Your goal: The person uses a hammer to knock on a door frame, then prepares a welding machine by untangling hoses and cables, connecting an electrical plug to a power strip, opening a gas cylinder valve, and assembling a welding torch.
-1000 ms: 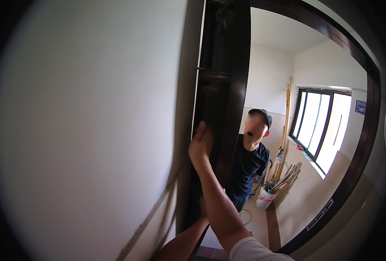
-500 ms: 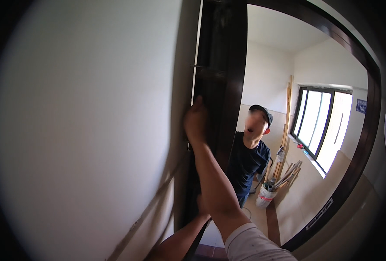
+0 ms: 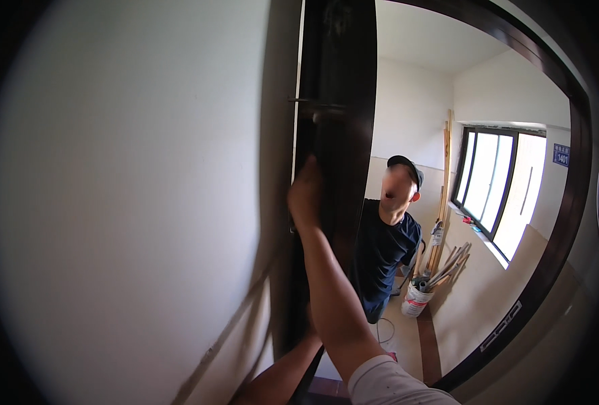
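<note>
My right hand grips the left edge of a tall dark door panel beside the white wall, thumb pointing up and fingers partly in shadow. Below it, my left hand is against the lower part of the same panel, mostly hidden behind my right forearm, so its fingers cannot be made out. A thin bar crosses the panel above my right hand.
Through the dark doorway stands a person in a cap and dark T-shirt. Behind are wooden strips, a white bucket of rods and a window. A plain white wall fills the left.
The door panel has shifted slightly left relative to the frame. My right hand rose and moved left about half a second ago and stays there. The other person appears slightly higher in view.
</note>
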{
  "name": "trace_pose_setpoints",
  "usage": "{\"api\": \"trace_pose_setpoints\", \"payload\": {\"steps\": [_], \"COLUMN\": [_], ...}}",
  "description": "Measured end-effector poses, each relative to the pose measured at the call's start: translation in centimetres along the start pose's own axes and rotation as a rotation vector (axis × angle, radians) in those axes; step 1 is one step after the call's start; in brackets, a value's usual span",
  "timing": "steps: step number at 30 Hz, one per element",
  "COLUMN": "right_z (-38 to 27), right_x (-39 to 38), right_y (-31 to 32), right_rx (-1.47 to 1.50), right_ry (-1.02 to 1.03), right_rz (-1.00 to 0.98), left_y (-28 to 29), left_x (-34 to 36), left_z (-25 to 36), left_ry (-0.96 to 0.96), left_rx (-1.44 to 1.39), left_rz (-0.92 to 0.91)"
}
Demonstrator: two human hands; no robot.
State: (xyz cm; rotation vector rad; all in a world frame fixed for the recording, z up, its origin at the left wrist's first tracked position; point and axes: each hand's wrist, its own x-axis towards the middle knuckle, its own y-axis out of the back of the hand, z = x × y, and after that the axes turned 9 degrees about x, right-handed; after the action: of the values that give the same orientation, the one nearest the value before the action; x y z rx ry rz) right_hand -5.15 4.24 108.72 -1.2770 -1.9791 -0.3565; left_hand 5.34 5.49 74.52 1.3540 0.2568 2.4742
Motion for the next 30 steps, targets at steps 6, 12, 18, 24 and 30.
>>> {"api": "trace_pose_setpoints", "payload": {"steps": [6, 12, 18, 24, 30], "right_z": [2.2, 0.7, -6.4, -19.1, -27.8], "right_x": [-3.0, 1.2, -7.2, -2.1, 5.3], "right_y": [-0.4, 0.6, 10.4, 20.3, 19.5], "right_rx": [0.026, -0.107, -0.077, -0.861, -1.766], "right_ry": [0.133, 0.081, 0.141, 0.534, 1.136], "right_rz": [0.054, 0.09, -0.428, -0.548, -0.691], "left_y": [0.2, 0.5, 2.6, 4.7, 5.2], "left_x": [-0.1, 1.3, 3.3, 3.3, 3.0], "left_z": [-0.5, 0.9, 2.1, 4.3, 2.3], "left_ry": [0.002, -0.008, 0.15, 0.169, 0.175], "left_rx": [0.006, -0.021, -0.111, -0.17, -0.15], "left_rz": [0.019, 0.091, 0.249, 0.159, 0.244]}}
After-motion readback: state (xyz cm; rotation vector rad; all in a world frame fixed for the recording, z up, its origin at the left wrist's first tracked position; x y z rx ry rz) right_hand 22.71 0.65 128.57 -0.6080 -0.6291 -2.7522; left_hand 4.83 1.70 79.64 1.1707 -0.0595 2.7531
